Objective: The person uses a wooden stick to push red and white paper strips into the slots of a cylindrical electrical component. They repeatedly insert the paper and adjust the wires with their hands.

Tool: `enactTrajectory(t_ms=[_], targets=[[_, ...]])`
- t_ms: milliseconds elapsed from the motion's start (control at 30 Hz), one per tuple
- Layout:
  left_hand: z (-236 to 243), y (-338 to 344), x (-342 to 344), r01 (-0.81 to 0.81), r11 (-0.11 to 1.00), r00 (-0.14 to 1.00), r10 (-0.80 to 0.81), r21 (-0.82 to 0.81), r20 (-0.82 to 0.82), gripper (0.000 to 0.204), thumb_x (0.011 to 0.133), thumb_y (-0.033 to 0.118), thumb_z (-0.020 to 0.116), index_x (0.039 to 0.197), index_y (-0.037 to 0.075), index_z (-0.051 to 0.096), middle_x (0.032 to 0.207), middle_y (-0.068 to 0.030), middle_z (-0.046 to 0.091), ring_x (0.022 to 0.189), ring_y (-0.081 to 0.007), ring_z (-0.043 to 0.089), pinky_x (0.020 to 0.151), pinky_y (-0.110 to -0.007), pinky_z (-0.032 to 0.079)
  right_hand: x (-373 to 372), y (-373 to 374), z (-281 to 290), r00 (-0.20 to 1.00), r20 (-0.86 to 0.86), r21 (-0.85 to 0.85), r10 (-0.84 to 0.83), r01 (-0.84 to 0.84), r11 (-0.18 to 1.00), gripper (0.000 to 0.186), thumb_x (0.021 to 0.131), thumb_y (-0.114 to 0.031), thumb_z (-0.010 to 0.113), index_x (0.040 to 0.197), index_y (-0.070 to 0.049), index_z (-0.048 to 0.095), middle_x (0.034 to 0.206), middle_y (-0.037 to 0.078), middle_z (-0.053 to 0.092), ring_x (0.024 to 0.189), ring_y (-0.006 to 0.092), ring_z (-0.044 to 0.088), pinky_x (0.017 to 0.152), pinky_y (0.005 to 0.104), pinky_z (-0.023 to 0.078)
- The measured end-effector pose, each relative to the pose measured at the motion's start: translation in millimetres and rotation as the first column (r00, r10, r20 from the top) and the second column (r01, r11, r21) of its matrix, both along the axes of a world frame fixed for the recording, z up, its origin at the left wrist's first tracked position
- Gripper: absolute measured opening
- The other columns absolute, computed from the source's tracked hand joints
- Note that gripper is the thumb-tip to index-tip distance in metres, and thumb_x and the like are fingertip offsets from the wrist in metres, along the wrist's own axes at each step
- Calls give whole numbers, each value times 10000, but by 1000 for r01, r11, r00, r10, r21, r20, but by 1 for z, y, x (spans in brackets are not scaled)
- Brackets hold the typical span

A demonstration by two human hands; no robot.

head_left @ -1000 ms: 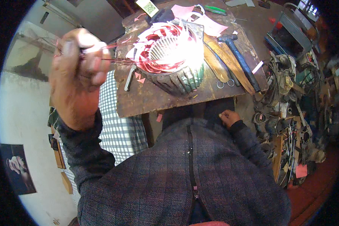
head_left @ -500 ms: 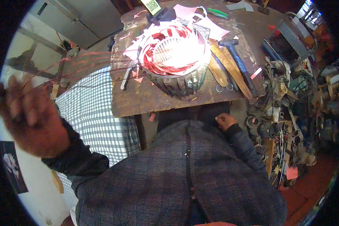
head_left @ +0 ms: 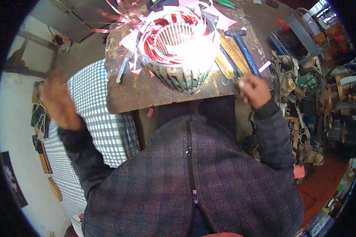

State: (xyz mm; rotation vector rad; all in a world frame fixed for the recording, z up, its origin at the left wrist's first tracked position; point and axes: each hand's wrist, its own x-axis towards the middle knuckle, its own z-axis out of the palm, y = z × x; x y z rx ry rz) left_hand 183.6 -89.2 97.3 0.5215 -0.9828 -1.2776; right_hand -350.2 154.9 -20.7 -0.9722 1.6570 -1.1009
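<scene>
A motor stator [head_left: 172, 75] with a ribbed dark housing stands on the wooden table, its red wire windings [head_left: 150, 49] ringing the slotted bore. Glare hides its right side. Loose red wire ends [head_left: 120, 19] fan out at the upper left. My left hand [head_left: 59, 98] is off to the left beside the checked cloth, too smeared to show its fingers. At the table's front right, my right hand [head_left: 256, 91] has loosely bent, parted fingers close to the ring handles of scissors [head_left: 225, 81]. Whether they touch the scissors is unclear.
A blue hammer [head_left: 243, 49] and wooden tools [head_left: 225, 65] lie right of the stator. Left of it is a knife [head_left: 123, 71], with pink paper scraps [head_left: 225, 20] around. A checked cloth [head_left: 89, 89] hangs at the left. Cluttered metal parts [head_left: 304, 83] fill the right.
My left hand has drawn down and inward, and the wires that stretched toward it now spread at the upper left. My right hand has risen from the table's edge to beside the scissors.
</scene>
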Motion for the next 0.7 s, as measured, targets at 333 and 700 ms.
enactTrajectory(t_ms=[333, 700], targets=[[-70, 81, -200, -85, 951, 762, 254, -296, 596, 613, 1119, 373, 387, 1562, -42, 304, 1578, -203, 412, 1427, -308, 456, 1132, -400, 414, 8, -136, 46, 829, -462, -502, -314, 48, 864, 436, 1051, -347, 568, 1297, 0, 663, 1221, 165, 703, 1100, 253, 669, 953, 347, 517], [-55, 96, -241, -106, 922, 746, 321, -373, 584, 617, 1057, 249, 449, 1557, -79, 295, 1592, -249, 364, 1491, -360, 330, 1233, -443, 221, 27, -190, 29, 901, -314, -511, -300, 106, 853, 412, 1021, -255, 601, 1319, 28, 629, 1318, 189, 676, 1212, 321, 652, 1044, 390, 504]])
